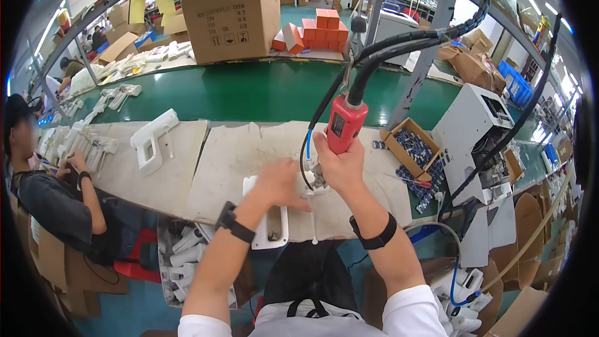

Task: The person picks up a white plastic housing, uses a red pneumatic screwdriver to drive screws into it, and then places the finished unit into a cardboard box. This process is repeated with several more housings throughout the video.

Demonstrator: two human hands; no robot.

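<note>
My right hand [340, 165] is wrapped round a red power screwdriver [347, 126], held upright with its metal nose pointing down at the bench. Below the nose, a white plastic housing [284, 232] with a looped handle lies on the beige bench cover [231, 146], partly under my left arm. My left hand [279, 184] hovers over this housing, slightly blurred, its thumb apart from the other fingers and no object visible in it. A thin white cord [313, 218] hangs down from the housing toward the bench's near edge.
A similar white housing [150, 143] lies to the left. At right stand an open carton of small dark parts [412, 146] and a white machine [465, 125]. A green conveyor [249, 93] runs behind. Black hoses [412, 40] hang overhead. A co-worker [56, 206] sits at far left.
</note>
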